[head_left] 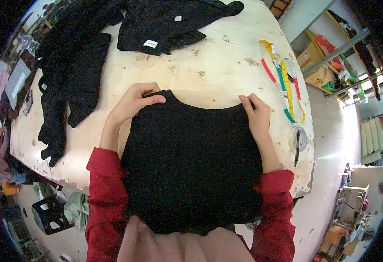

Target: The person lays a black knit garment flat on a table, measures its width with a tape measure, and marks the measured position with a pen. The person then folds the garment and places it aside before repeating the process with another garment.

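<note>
A piece of black knit fabric (193, 161) hangs spread between my hands, its curved upper edge toward the table and its lower part against my body. My left hand (141, 100) is closed on its upper left corner, thumb on top. With thumb and fingers pinched, my right hand (257, 113) grips the upper right corner. Both red sleeves are folded back at the forearms. Whether the piece is a whole garment or a cut panel, I cannot tell.
Black garments with white labels (150, 44) lie at the far side of the pale worktable (217, 74), with more dark clothing (86, 83) at the left. A coiled measuring tape (283, 83), a tape roll (297, 139) and a black pen (296, 150) lie along the right. Shelving (331, 56) stands beyond.
</note>
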Motion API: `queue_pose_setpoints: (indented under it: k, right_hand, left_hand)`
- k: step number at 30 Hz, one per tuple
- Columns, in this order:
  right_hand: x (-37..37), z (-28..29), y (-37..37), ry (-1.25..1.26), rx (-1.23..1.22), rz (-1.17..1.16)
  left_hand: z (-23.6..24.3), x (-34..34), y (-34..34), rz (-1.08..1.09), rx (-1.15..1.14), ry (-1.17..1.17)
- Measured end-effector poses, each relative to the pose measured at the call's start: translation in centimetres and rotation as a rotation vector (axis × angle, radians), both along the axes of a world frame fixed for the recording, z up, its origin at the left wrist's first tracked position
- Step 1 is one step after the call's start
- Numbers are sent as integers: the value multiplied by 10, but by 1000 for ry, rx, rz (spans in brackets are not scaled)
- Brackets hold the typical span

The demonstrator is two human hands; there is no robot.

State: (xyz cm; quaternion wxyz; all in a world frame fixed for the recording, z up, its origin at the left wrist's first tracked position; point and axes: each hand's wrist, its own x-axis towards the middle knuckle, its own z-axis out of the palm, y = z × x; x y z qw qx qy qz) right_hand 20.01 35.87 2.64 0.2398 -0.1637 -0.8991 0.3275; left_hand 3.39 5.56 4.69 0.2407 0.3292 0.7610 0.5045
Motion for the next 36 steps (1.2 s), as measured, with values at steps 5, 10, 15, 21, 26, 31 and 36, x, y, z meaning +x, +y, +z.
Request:
queue_pose_setpoints:
  k: [5, 10, 15, 21, 26, 31, 36]
  right_hand:
    - [-1, -5, 8, 80, 19, -34]
    - [-4, -4, 5, 77, 14, -33]
    - [-4, -3, 5, 18, 46, -30]
    - [2, 0, 38, -230, 92, 95]
    - [39, 52, 68, -555, -14, 361]
    - [11, 82, 85, -473, 94, 193]
    - [-62, 111, 71, -117, 299, 113]
  left_hand:
    - [8, -2, 5, 7, 0, 15]
    - [5, -6, 4, 9, -26, -17]
    - [9, -6, 3, -24, -58, 27]
    - [-3, -25, -22, -51, -104, 67]
    - [16, -14, -45, -56, -137, -88]
    - [44, -48, -56, -18, -111, 163]
    - [64, -84, -34, 472, -14, 715]
